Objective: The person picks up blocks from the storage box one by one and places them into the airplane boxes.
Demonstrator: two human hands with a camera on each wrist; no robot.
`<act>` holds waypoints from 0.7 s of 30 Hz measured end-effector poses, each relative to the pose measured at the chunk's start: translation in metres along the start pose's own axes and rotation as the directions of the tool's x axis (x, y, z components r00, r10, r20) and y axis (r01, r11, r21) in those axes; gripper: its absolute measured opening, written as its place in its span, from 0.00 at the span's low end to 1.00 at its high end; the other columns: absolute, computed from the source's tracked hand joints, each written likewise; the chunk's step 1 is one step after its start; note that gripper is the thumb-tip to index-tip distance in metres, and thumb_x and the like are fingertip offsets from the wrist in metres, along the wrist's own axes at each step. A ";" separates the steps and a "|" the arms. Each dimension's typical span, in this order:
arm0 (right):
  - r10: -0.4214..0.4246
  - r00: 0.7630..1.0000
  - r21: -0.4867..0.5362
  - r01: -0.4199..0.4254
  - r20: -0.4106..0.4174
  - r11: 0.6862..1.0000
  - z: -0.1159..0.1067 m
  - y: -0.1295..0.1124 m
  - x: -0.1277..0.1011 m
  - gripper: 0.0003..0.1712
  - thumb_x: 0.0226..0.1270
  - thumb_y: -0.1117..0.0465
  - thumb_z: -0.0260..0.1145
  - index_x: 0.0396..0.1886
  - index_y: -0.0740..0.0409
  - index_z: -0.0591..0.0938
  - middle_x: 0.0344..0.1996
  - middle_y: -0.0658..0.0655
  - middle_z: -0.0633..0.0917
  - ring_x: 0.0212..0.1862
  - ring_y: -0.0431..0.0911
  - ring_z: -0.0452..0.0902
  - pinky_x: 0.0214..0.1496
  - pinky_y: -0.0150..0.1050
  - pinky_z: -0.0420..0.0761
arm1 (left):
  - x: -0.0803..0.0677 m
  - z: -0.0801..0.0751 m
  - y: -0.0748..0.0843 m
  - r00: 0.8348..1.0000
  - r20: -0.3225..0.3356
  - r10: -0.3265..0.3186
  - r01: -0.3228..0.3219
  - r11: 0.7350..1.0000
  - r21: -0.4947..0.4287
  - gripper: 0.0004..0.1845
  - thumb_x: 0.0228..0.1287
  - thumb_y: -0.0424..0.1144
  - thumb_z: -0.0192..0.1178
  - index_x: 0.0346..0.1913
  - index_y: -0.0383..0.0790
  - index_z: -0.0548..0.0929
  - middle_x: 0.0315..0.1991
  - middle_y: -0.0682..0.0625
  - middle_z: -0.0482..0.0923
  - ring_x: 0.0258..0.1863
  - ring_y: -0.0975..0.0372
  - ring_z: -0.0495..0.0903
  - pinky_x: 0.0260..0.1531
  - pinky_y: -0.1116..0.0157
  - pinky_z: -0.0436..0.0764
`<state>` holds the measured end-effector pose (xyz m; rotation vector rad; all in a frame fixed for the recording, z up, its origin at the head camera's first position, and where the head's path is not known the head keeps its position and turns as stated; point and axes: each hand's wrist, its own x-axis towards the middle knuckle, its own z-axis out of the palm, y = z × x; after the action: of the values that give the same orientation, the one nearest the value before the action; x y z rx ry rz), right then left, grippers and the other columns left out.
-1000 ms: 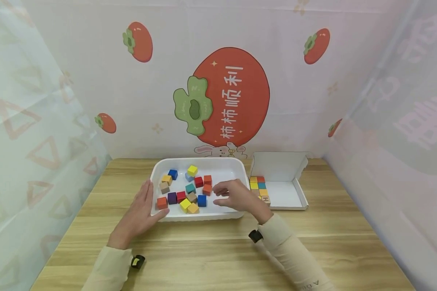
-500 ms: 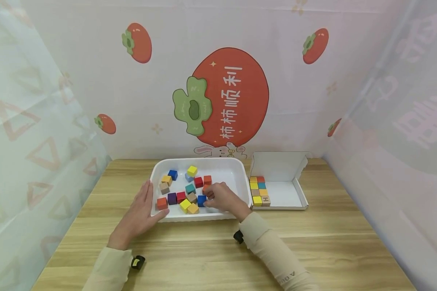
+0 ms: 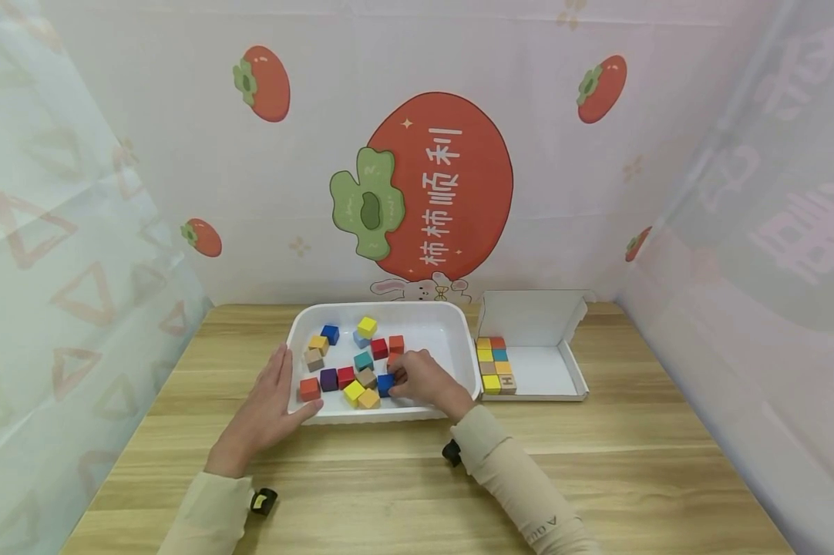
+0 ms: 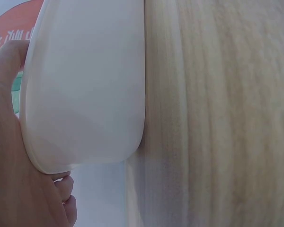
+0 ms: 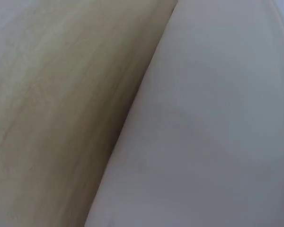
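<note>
We take the white plastic tray (image 3: 452, 324) on the pale wooden table (image 3: 403, 493) as our landmark. Inside it, near its front wall and right of centre, our right hand (image 3: 424, 379) has curled fingers on a small orange wooden cube (image 3: 392, 359), which is mostly covered, with a blue cube (image 3: 385, 383) touching just in front. Whether the pinch is fully closed we cannot tell; the right wrist view gives only tray wall and table.

Our left hand (image 3: 267, 405) lies flat and spread against the tray's left front corner, thumb at the rim; the left wrist view shows the palm (image 4: 9, 156) pressed to the outer wall (image 4: 85, 94).

Our judgement is that the cube is light, rigid and not fragile, with painted faces fairly smooth. Best grip: two opposite side faces, thumb and forefinger, lifted straight up to clear its neighbours.

Right of the tray stands an open white cardboard box (image 3: 549, 370), with more coloured cubes (image 3: 495, 362) packed along its left wall.
</note>
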<state>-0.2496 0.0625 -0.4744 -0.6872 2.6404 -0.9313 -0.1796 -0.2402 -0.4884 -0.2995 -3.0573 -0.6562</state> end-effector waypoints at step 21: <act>-0.089 0.995 0.064 0.091 -0.033 0.994 -0.076 0.024 -0.070 0.16 0.67 0.62 0.77 0.53 0.61 0.89 0.46 0.56 0.93 0.47 0.44 0.90 0.54 0.41 0.91 | 0.001 0.002 -0.002 1.000 -0.003 0.000 0.000 1.000 0.014 0.62 0.70 0.69 0.57 0.85 0.30 0.38 0.87 0.33 0.33 0.85 0.36 0.42 0.77 0.30 0.56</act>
<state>-0.2273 0.1540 -0.4258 -0.7883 2.6109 -1.0565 -0.1811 -0.2415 -0.4908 -0.2983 -3.0580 -0.6350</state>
